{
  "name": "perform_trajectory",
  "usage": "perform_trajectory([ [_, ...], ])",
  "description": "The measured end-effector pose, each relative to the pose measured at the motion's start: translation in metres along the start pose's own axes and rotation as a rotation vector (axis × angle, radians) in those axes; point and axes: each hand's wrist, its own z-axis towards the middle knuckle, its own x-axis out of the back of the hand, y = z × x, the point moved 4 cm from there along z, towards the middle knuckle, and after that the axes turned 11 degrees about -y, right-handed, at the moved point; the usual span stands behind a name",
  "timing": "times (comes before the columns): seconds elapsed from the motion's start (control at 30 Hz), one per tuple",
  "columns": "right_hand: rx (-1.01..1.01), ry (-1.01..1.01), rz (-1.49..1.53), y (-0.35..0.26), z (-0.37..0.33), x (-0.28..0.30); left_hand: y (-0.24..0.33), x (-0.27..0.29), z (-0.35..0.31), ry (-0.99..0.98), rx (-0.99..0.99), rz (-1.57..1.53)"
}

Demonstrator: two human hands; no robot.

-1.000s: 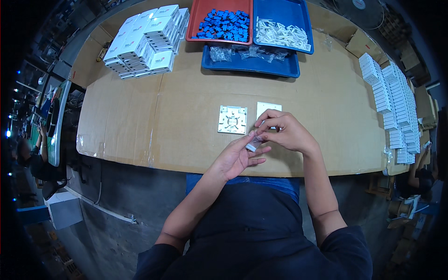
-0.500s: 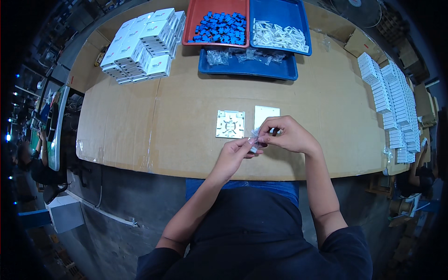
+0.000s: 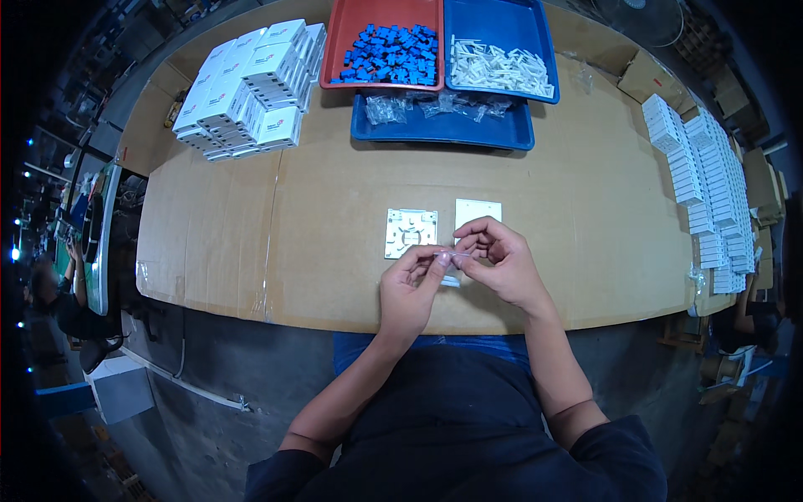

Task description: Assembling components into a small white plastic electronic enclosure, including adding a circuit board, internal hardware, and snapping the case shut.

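My left hand (image 3: pixel 409 293) and my right hand (image 3: pixel 503 266) meet near the table's front edge, each closed in a pinch on a small clear plastic bag (image 3: pixel 452 254). A small white piece (image 3: pixel 450 282) shows just below the fingertips; whether it lies inside the bag I cannot tell. Beyond my left hand a square white plastic box base (image 3: pixel 411 233) lies with its moulded inner side up. A flat white cover plate (image 3: pixel 478 210) lies to its right, partly hidden by my right hand.
At the back stand a red tray (image 3: pixel 332 63) of blue parts, a blue tray (image 3: pixel 542 38) of white parts and a lower blue tray (image 3: pixel 443 136) with clear bags. White boxes (image 3: pixel 224 96) are stacked at left, white units (image 3: pixel 707 184) at right. Other people sit at both sides.
My right hand has turned and come down slightly, and its fingertips now meet the left's across the bag. The white piece shows lower. The whole view has shifted a little.
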Motion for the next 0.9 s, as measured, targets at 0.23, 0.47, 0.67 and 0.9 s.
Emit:
perform_trajectory([
  [0.23, -0.033, 0.091, 0.208, 0.016, 0.001, -0.007, 0.002, 0.006, 0.003, 0.102, -0.095, -0.106],
  [0.47, -0.058, 0.122, 0.309, 0.025, -0.001, -0.009, 0.001, 0.009, 0.001, 0.107, -0.065, -0.101],
  [0.67, -0.075, 0.135, 0.297, 0.029, -0.001, -0.009, 0.000, 0.011, 0.002, 0.120, -0.095, -0.117],
  [0.9, -0.070, 0.134, 0.333, 0.032, -0.001, -0.008, -0.002, 0.011, 0.000, 0.105, -0.059, -0.095],
])
